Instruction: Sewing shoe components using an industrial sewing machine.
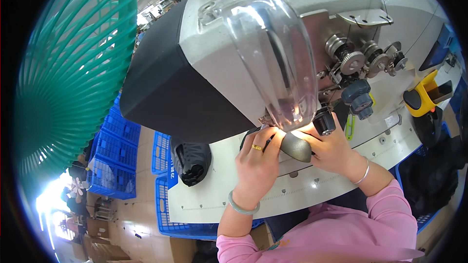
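Under the head of a large white sewing machine (pixel 214 63), my two hands hold a grey-olive, rounded piece (pixel 296 147) that looks like part of a shoe. My left hand (pixel 257 163), with a gold ring and a pale green bangle, presses bent fingers together at its left side. From the right, my right hand (pixel 336 151), with a silver bangle, grips the piece; its fingertips are partly hidden behind the machine's dark knob. A clear plastic guard (pixel 278 58) hides the needle area, where a lamp glows. A black shoe (pixel 191 160) lies left of my left hand.
A green fan guard (pixel 73 78) stands close at the left. Blue crates (pixel 114 156) are stacked beyond it. Light green snips (pixel 350 127) lie on the white table (pixel 219 204) behind my right hand. A yellow-and-black holder (pixel 425 95) sits at the far right.
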The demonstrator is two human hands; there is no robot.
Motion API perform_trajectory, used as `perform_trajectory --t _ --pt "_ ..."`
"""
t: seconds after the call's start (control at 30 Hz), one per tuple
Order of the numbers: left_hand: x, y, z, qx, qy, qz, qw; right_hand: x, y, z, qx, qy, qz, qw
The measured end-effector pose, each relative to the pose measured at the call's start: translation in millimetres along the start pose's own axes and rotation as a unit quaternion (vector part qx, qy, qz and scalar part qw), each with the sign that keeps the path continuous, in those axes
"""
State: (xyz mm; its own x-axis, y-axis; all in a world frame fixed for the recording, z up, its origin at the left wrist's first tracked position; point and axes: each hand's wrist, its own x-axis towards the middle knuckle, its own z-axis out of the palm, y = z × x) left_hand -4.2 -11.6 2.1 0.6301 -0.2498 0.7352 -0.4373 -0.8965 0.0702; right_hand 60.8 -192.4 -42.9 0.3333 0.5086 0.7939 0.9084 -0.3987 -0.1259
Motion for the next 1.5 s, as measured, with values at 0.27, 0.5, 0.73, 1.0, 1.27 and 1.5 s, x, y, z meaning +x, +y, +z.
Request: perform_trajectory --t 0.27,0.5,0.73,1.0,1.27,1.5 --pt "2 -4 10 -0.153 0.062 -0.152 0.975 11 -17 -4 -0.008 0.005 0.002 1.0" --pt "-5 10 17 -0.026 0.09 -0.072 0.993 11 -24 -8 -0.035 -0.018 0.009 0.999" --pt "-6 5 7 -0.005 0.038 -0.001 0.999 1 -19 -5 0.026 -0.027 0.05 0.998" --pt "-4 0 16 -0.128 0.09 -0.143 0.977 4 -19 3 0.011 0.021 0.056 0.998" --pt "-2 12 18 -0.037 0.084 -0.09 0.992 10 -17 -4 0.059 0.0 0.065 0.996" --pt "-9 2 3 -0.027 -0.007 -0.015 1.0 -3 -11 -4 0.067 -0.03 0.035 0.997"
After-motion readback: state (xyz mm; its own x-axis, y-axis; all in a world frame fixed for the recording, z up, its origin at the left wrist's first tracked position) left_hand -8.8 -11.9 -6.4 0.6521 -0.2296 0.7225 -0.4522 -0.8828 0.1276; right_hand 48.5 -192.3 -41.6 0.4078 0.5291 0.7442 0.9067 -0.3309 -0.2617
